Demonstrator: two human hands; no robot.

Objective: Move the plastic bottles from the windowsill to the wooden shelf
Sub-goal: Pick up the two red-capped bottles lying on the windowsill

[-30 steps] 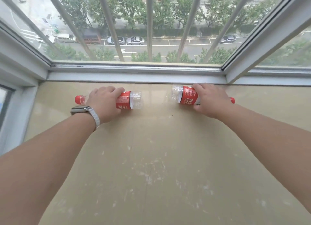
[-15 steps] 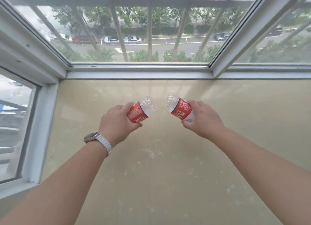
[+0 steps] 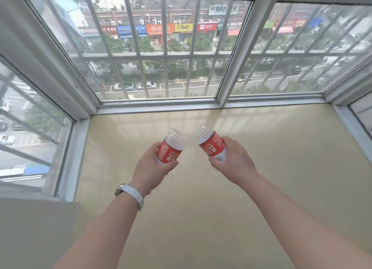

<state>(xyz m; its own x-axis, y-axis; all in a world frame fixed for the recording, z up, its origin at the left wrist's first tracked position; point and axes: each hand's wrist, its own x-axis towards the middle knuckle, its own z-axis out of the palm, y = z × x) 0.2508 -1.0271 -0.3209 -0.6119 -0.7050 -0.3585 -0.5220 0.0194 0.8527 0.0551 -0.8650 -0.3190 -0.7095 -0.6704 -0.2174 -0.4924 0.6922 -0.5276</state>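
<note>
My left hand [image 3: 150,171] grips a clear plastic bottle with a red label [image 3: 170,148], held above the beige windowsill [image 3: 291,147] with its base pointing away from me. My right hand [image 3: 234,162] grips a second bottle of the same kind [image 3: 211,142], also base-forward and tilted left. The two bottle bases nearly meet in the middle. Both caps are hidden behind my hands. The wooden shelf is not in view.
White window frames [image 3: 233,71] with metal bars outside close off the sill at the back and on both sides. A side window [image 3: 30,131] stands at the left. A watch with a white strap [image 3: 131,194] sits on my left wrist.
Both bottles went from lying on the sill to being lifted and drawn toward me. My head has pulled back and tilted up, so more of the window shows.
</note>
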